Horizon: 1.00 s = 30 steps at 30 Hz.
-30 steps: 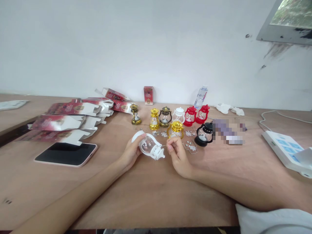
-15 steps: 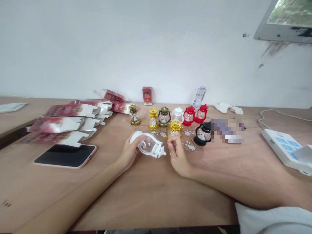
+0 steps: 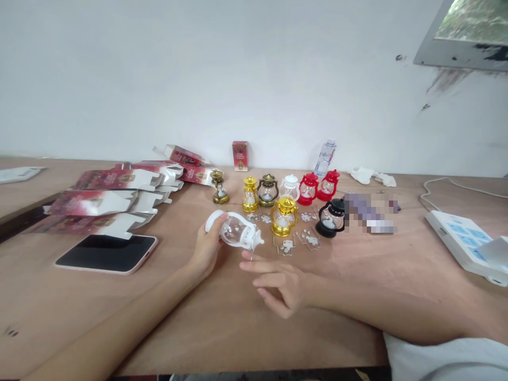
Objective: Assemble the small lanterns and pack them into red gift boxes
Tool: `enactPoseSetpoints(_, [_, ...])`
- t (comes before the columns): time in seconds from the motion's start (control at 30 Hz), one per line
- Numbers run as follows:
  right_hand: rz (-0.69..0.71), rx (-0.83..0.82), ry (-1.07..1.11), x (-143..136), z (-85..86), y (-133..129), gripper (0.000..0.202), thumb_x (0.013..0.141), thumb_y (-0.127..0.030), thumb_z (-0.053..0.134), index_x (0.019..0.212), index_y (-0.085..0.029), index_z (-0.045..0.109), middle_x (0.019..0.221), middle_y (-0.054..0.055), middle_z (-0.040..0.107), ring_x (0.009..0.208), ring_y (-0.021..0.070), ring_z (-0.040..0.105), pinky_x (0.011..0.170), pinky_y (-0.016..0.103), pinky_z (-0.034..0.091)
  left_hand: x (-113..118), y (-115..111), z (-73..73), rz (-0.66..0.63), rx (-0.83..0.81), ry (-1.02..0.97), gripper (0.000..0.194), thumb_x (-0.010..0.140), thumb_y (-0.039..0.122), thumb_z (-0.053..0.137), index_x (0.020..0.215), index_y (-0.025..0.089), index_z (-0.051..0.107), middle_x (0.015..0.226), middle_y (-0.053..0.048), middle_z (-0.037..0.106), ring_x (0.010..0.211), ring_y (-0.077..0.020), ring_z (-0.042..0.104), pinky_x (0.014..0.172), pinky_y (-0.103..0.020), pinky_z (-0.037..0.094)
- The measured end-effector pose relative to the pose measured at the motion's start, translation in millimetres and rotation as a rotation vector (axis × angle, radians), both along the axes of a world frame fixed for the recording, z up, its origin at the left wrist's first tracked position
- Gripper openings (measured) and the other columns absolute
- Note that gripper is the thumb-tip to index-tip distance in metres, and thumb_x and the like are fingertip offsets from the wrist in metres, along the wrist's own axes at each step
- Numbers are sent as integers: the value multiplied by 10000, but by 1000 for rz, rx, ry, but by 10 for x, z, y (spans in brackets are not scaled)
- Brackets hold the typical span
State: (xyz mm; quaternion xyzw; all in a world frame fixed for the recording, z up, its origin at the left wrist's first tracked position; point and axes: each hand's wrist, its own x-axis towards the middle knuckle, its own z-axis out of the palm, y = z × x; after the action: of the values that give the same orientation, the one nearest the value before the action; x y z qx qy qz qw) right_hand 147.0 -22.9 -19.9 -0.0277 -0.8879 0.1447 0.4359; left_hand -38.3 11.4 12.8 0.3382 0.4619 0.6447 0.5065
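My left hand [image 3: 208,246] is closed round the base of a small white lantern [image 3: 237,231] with a clear globe. The lantern is tilted on its side, its top pointing right. My right hand [image 3: 280,283] is just below that top, thumb and fingertips drawn together at a tiny pale sliver too small to name. Beyond the hands stand a gold lantern [image 3: 283,218] and a black lantern [image 3: 332,218]. Bent thin wires [image 3: 284,255] with small round pieces and white bits lie in front of them.
Behind stand a bronze lantern [image 3: 268,191], a red lantern [image 3: 308,189] and several others. Flattened red-and-white boxes [image 3: 95,203] and a phone [image 3: 107,253] lie left. A small red box [image 3: 240,156] and a bottle [image 3: 326,157] stand near the wall. A white power strip [image 3: 462,241] lies right.
My right hand has moved left and down from beside the gold lantern to the white lantern's top. My left hand has shifted the white lantern slightly left and up.
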Motion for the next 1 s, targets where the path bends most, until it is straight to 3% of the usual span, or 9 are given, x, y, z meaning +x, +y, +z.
enactPoseSetpoints(0.17, [-152,202,-101,-29,22,22,336,868,-56,401,1198,-117,390,1327,207,527,1387,193,325,1076,374,434,68,-54,-61,-128,-11,-27,393,653,469,740,825,149,590,728,11,645,618,-120,577,614,-230,494])
enactPoseSetpoints(0.3, [-318,234,-229,-46,34,2,344,867,-54,398,1207,-76,445,1418,236,426,1422,217,228,1112,402,382,111,-101,-83,-218,-55,-124,358,712,416,706,921,140,617,873,-32,693,748,-160,643,732,-259,520])
enactPoseSetpoints(0.43, [-386,235,-323,-48,23,12,398,834,-31,409,1226,-43,478,1467,240,354,1440,247,132,1132,448,338,143,-136,-46,-316,-161,-283,276,851,357,554,981,129,638,930,-63,712,863,-184,667,803,-268,534])
enactPoseSetpoints(0.6, [-465,252,-397,-65,0,16,463,810,-31,428,1267,-81,484,1497,167,339,1449,279,2,1129,570,274,143,-107,30,-278,-248,-428,315,948,320,390,1020,152,647,963,-41,723,863,-143,677,803,-223,548])
enactPoseSetpoints(0.73, [-564,167,-154,-63,-3,-20,569,846,-106,475,1387,-104,300,1575,164,68,1455,292,7,1117,577,280,121,-88,77,-272,-193,-453,376,975,351,325,1135,161,608,1062,-41,706,907,-145,677,831,-230,545])
enactPoseSetpoints(0.83, [-601,42,79,-41,-3,-5,681,852,-199,552,1428,-165,190,1577,149,-73,1454,318,14,1114,590,267,126,-128,55,-404,-144,-401,437,975,407,309,1176,136,587,1141,-84,678,960,-188,671,871,-278,536])
enactPoseSetpoints(0.9, [-580,-33,116,-22,6,24,658,855,-254,585,1414,-214,240,1572,148,74,1448,317,119,1102,569,303,143,-173,-16,-517,-109,-327,410,960,417,371,1188,149,582,1170,-87,664,1005,-203,654,890,-296,525])
enactPoseSetpoints(1.0, [-443,-125,56,0,36,63,488,903,-277,537,1358,-244,363,1369,111,505,1274,235,487,996,419,469,155,-218,-167,-667,-44,-166,397,914,446,482,1227,213,554,1221,-62,636,1106,-223,598,932,-337,495])
